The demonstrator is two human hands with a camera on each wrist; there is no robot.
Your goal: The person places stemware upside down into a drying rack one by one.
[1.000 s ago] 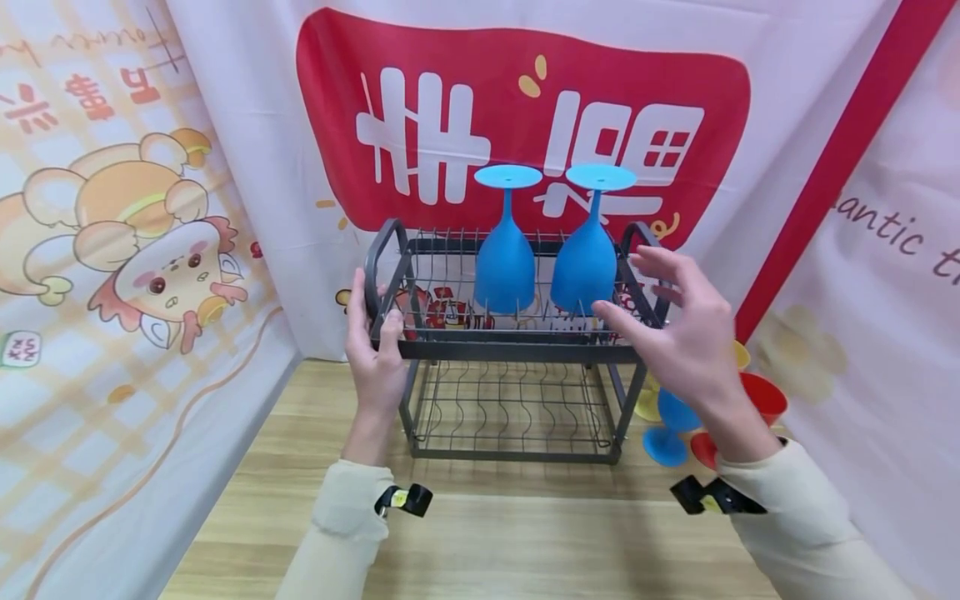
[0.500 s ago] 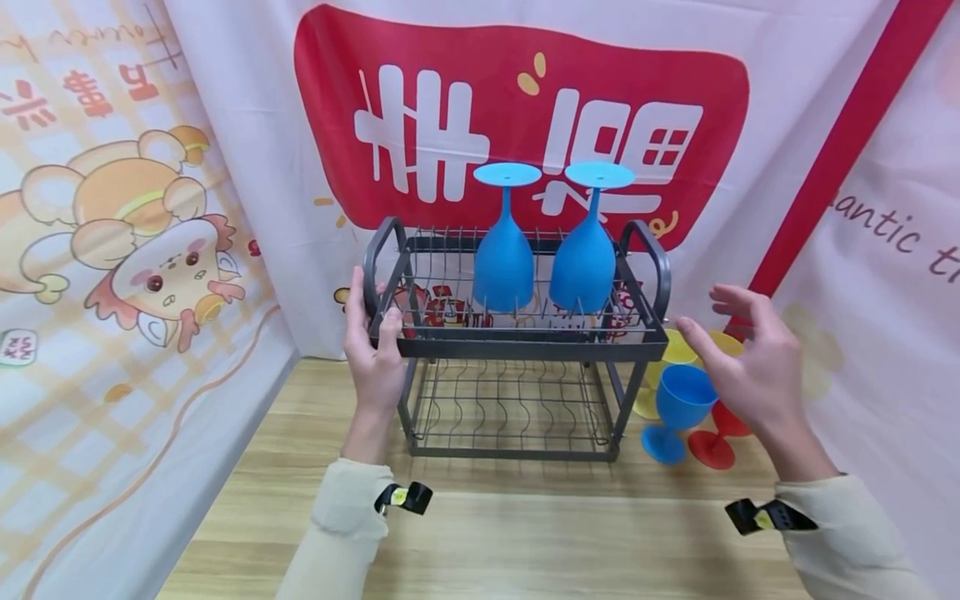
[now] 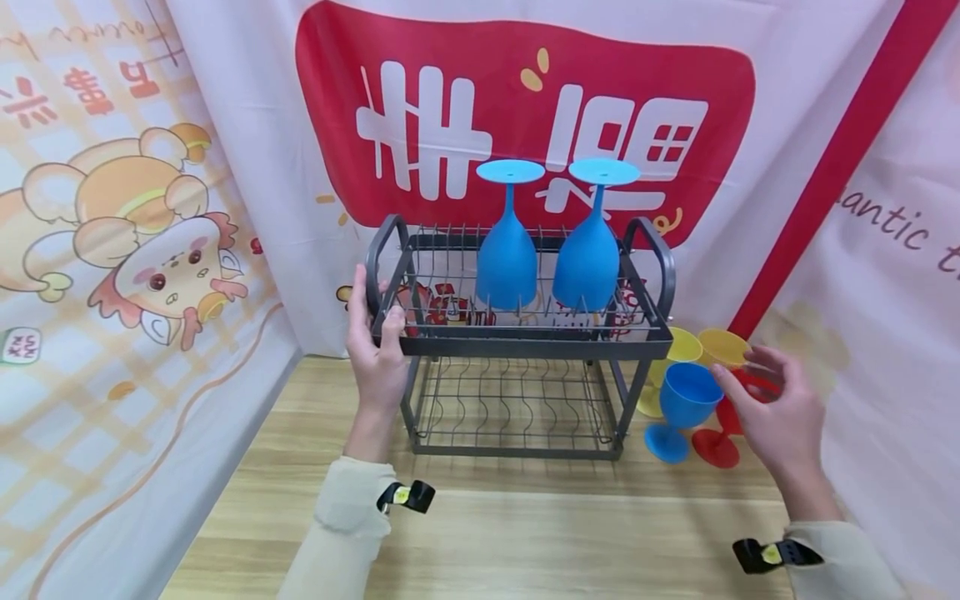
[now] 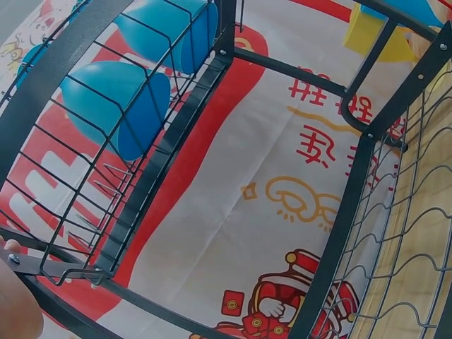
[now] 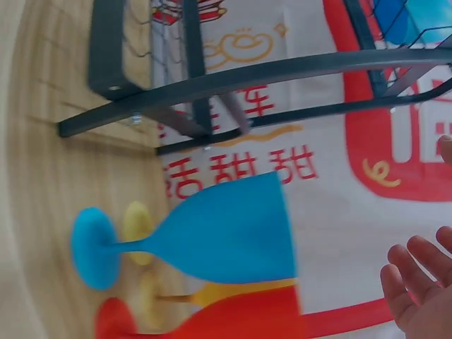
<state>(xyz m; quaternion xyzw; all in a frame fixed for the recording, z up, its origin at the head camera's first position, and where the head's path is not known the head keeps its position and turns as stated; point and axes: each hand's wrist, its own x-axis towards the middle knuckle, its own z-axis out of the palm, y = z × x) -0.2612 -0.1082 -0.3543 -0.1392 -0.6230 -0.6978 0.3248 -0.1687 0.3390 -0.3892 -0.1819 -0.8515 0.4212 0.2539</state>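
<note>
Head view: left hand (image 3: 377,358) grips the rack (image 3: 525,347) at its 9 o'clock end, thumb over the front corner, fingers outside; right hand (image 3: 783,417) spread, fingers slightly bent, holding nothing; blue cup (image 3: 688,396) at its 9 o'clock, red cup (image 3: 727,418) nearer, partly behind it, yellow cups (image 3: 679,344) toward 10; all stemmed, upright; rack dark, two-tier wire, inverted blue pair (image 3: 507,262) on top; right wrist view: fingertips clear of rims.

Lower shelf (image 3: 516,453) enterable from front; blue goblet (image 3: 688,400) (upright) partly blocks yellow goblets (image 3: 682,343).
</note>
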